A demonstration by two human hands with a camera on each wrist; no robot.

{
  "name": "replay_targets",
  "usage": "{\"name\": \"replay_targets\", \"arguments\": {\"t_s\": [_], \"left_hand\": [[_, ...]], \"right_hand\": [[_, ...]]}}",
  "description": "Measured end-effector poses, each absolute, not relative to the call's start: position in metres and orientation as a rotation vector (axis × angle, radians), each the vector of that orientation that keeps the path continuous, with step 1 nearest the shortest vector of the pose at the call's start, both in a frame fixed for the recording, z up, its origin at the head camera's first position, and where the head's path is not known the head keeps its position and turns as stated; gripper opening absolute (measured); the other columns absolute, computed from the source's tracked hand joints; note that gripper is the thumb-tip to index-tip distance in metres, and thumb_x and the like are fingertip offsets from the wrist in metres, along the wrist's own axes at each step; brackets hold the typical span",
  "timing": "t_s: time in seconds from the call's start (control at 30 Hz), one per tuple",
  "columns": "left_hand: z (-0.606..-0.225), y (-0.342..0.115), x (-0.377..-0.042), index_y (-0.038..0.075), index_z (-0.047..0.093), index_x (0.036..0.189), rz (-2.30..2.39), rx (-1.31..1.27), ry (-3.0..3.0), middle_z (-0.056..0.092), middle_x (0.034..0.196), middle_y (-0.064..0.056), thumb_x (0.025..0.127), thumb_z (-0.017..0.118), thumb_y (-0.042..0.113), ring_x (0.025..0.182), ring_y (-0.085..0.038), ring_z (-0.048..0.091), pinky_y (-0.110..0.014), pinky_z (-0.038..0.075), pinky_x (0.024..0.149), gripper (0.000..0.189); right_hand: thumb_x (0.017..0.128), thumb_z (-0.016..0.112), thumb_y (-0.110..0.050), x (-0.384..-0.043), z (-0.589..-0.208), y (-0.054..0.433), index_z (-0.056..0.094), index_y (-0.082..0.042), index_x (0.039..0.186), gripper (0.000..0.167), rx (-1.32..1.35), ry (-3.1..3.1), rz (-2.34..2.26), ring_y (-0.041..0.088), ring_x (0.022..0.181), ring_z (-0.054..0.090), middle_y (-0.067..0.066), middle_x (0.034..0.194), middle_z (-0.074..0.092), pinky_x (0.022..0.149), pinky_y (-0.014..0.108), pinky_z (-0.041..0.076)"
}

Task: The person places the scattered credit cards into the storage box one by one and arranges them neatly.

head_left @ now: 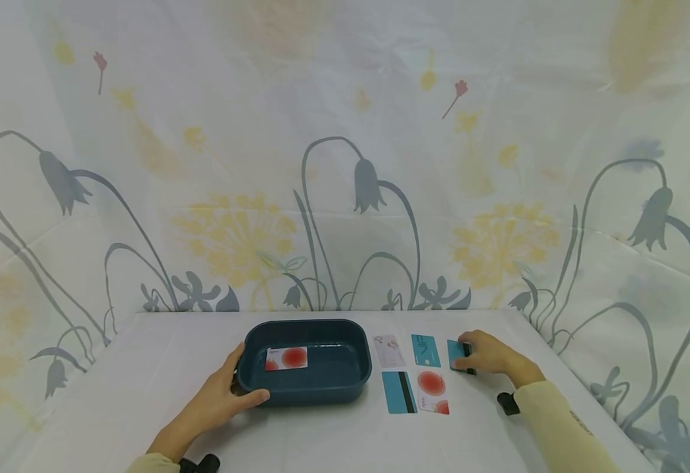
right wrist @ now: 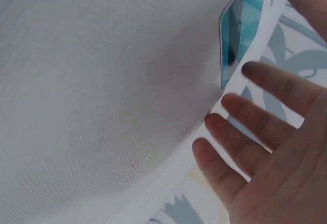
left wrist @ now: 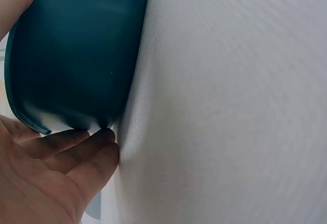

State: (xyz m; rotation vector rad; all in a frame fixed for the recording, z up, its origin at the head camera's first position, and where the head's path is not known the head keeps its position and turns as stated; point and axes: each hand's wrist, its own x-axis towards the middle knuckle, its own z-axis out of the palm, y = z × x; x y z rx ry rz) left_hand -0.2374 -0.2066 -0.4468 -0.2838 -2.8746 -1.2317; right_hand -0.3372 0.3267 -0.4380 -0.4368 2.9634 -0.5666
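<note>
My left hand (head_left: pixel 217 397) holds the left end of a dark teal dish (head_left: pixel 298 396), its thumb on the near wall and fingers along the end wall. Inside the dish lies a white card with a red circle (head_left: pixel 286 359). On the right, my right hand (head_left: pixel 489 358) spreads its thumb and fingers over a blue card with a black stripe (head_left: pixel 455 351). In the right wrist view the fingers (right wrist: pixel 271 83) look straight and apart beside that blue card (right wrist: pixel 240 27); whether they touch it is unclear.
Between dish and right hand lie a pale flowered card (head_left: pixel 389 351), a blue lettered card (head_left: pixel 425 351), a blue striped card (head_left: pixel 393 394) and another red-circle card (head_left: pixel 432 397). The white tabletop (head_left: pixel 315 440) meets a flower-printed backdrop (head_left: pixel 345 263) behind.
</note>
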Motion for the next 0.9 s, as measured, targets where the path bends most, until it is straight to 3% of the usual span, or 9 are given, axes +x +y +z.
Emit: {"name": "replay_targets", "arguments": {"t_s": [0.17,0.4,0.77,0.9], "left_hand": [[-0.4486,-0.2069,-0.2388,0.001,0.011,0.152,-1.24,-0.281,-2.867,0.026,0.152,-0.025,0.08,0.072,0.049,0.13,-0.042,0.041,-0.058,0.032,0.104,0.106],[-0.4499,-0.2066,-0.2387,0.001,0.011,0.152,-1.228,-0.278,-2.866,0.029,0.151,-0.025,0.08,0.072,0.05,0.127,-0.042,0.045,-0.058,0.033,0.103,0.106],[-0.4496,-0.2077,-0.2388,0.001,0.011,0.152,-1.22,-0.29,-2.871,0.027,0.151,-0.026,0.08,0.072,0.049,0.13,-0.043,0.041,-0.059,0.032,0.103,0.106],[-0.4508,-0.2075,-0.239,0.002,0.01,0.152,-1.249,-0.295,-2.857,0.027,0.151,-0.025,0.08,0.073,0.048,0.129,-0.042,0.043,-0.057,0.033,0.103,0.106]], "right_hand": [[0.075,0.075,-0.05,-0.3376,-0.4382,0.3227,0.056,0.009,0.121,0.078,-0.35,2.989,-0.452,0.033,0.101,0.054,0.021,0.114,0.057,0.092,0.055,0.043],[0.073,0.079,-0.046,-0.3359,-0.4382,0.3207,0.057,0.005,0.123,0.075,-0.349,2.979,-0.44,0.029,0.093,0.05,0.017,0.108,0.054,0.088,0.054,0.045],[0.073,0.081,-0.026,-0.3326,-0.4349,0.3227,0.057,0.002,0.125,0.064,-0.384,2.905,-0.569,0.04,0.113,0.048,0.026,0.128,0.051,0.097,0.061,0.036],[0.072,0.082,-0.03,-0.3319,-0.4348,0.3234,0.055,0.004,0.126,0.069,-0.372,2.905,-0.604,0.039,0.112,0.048,0.026,0.127,0.051,0.098,0.061,0.036]]}}
